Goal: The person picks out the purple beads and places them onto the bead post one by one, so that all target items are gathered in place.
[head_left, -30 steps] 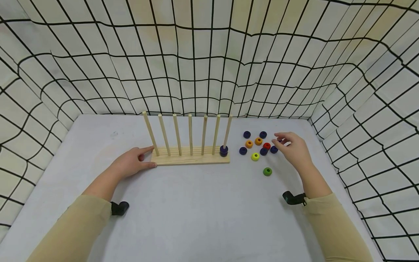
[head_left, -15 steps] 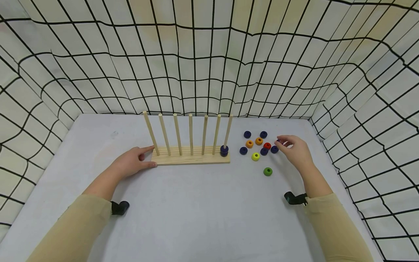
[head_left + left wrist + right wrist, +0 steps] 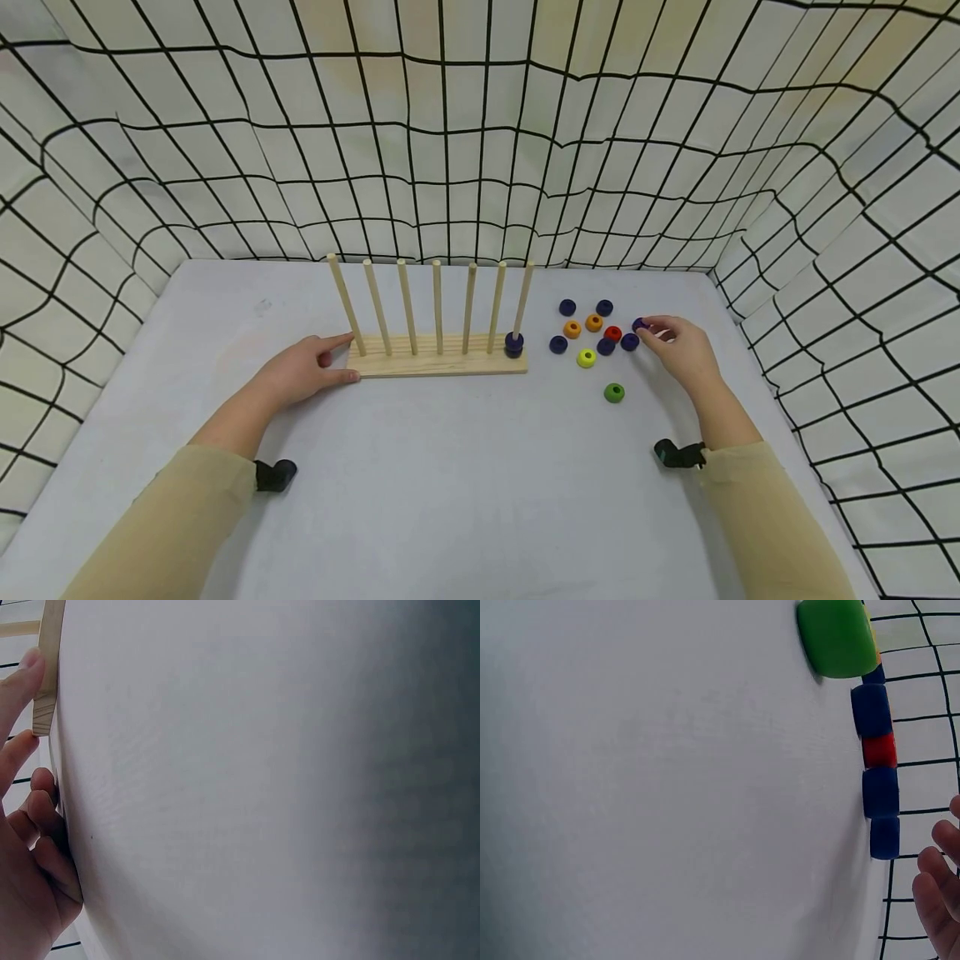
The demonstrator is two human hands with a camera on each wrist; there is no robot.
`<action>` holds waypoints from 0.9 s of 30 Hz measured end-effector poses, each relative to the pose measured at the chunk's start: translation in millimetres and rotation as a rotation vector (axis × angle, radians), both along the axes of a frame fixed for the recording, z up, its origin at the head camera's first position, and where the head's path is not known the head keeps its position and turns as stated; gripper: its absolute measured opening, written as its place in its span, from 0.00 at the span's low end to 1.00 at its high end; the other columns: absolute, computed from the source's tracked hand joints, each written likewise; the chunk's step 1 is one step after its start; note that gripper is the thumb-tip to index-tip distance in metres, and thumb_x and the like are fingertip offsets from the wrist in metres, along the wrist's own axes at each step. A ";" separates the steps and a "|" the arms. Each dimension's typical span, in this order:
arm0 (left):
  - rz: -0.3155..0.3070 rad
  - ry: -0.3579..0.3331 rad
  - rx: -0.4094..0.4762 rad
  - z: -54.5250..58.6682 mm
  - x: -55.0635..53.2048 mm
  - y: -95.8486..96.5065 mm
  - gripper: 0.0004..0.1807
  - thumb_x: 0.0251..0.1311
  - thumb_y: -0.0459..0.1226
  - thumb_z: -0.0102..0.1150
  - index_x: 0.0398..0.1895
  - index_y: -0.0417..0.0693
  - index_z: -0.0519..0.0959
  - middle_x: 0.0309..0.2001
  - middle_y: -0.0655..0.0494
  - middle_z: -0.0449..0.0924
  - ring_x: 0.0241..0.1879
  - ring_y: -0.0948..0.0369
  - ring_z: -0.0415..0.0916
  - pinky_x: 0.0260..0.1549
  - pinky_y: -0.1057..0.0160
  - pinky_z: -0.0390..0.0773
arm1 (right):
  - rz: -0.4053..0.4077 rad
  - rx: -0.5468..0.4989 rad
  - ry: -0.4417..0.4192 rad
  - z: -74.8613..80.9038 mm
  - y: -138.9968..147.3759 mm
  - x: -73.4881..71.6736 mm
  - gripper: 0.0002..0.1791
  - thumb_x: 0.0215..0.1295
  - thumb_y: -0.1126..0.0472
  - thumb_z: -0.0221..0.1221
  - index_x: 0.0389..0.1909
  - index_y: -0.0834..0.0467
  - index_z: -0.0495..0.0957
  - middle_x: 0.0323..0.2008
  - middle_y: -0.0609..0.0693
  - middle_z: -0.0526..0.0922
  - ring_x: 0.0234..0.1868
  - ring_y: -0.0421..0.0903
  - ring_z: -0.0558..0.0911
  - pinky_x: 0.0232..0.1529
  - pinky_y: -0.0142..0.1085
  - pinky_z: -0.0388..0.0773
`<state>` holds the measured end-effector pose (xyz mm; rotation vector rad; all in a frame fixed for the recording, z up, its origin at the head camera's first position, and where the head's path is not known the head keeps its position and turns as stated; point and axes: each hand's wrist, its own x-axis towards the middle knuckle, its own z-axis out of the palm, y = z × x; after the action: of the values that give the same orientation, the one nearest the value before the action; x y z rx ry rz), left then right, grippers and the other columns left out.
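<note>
My left hand (image 3: pixel 307 371) holds the left end of a wooden peg board (image 3: pixel 442 365), thumb at the front corner and forefinger at the back. In the left wrist view the thumb (image 3: pixel 26 671) lies against the board's end (image 3: pixel 43 712). Dark blue beads (image 3: pixel 513 344) are stacked low on the rightmost peg (image 3: pixel 522 300). My right hand (image 3: pixel 681 350) is at the right of the loose beads, fingertips by a dark blue bead (image 3: pixel 640 325). In the right wrist view that bead (image 3: pixel 885 838) rests on the table, apart from the visible fingers (image 3: pixel 934 900).
Between board and right hand lie more dark blue beads (image 3: pixel 558 344), two orange beads (image 3: pixel 572 329), a red bead (image 3: pixel 612 333), a yellow bead (image 3: pixel 587 358) and a green bead (image 3: pixel 614 392). Black netting (image 3: pixel 465 179) over pale walls surrounds the white table (image 3: pixel 450 492).
My right hand has shifted slightly right and towards me, so the dark blue bead by its fingertips shows more fully. The left hand and the board look the same.
</note>
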<state>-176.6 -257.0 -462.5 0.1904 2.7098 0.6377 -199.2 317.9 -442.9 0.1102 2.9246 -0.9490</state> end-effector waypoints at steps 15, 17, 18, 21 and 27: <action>0.009 -0.004 0.005 1.1 0.4 -0.3 0.49 0.54 0.64 0.65 0.76 0.52 0.62 0.33 0.50 0.65 0.33 0.55 0.63 0.31 0.56 0.61 | -0.024 -0.001 -0.056 -10.9 13.3 -8.7 0.29 0.72 0.43 0.55 0.65 0.56 0.73 0.54 0.58 0.76 0.52 0.56 0.72 0.43 0.44 0.72; 0.009 -0.004 0.005 0.8 0.1 -0.5 0.49 0.54 0.64 0.64 0.76 0.52 0.62 0.33 0.50 0.66 0.33 0.55 0.63 0.31 0.56 0.61 | -0.023 -0.003 -0.059 -12.6 14.6 -10.1 0.30 0.72 0.42 0.55 0.66 0.56 0.72 0.54 0.58 0.76 0.53 0.57 0.72 0.44 0.45 0.72; 0.008 -0.004 0.005 0.6 0.0 -0.6 0.50 0.54 0.64 0.64 0.76 0.52 0.62 0.33 0.50 0.66 0.33 0.55 0.63 0.31 0.56 0.61 | -0.023 -0.002 -0.061 -13.6 15.3 -10.9 0.30 0.72 0.42 0.55 0.66 0.56 0.72 0.54 0.58 0.76 0.53 0.57 0.72 0.45 0.45 0.72; 0.006 -0.004 0.003 0.7 0.1 -0.4 0.50 0.54 0.64 0.64 0.76 0.52 0.62 0.34 0.50 0.66 0.33 0.55 0.64 0.32 0.56 0.61 | -0.018 0.005 -0.070 -17.0 18.7 -13.8 0.31 0.72 0.41 0.54 0.67 0.56 0.70 0.55 0.59 0.75 0.55 0.57 0.72 0.46 0.47 0.73; 0.003 -0.004 -0.001 1.0 0.5 0.2 0.49 0.54 0.64 0.65 0.76 0.52 0.62 0.34 0.50 0.66 0.34 0.55 0.64 0.32 0.56 0.62 | -0.004 0.002 -0.091 -21.5 23.8 -19.2 0.34 0.71 0.39 0.54 0.69 0.57 0.69 0.56 0.60 0.74 0.57 0.59 0.71 0.50 0.50 0.72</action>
<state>-176.2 -256.8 -461.4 0.1851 2.7074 0.6370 -218.4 341.7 -464.4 0.1558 2.8433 -0.9167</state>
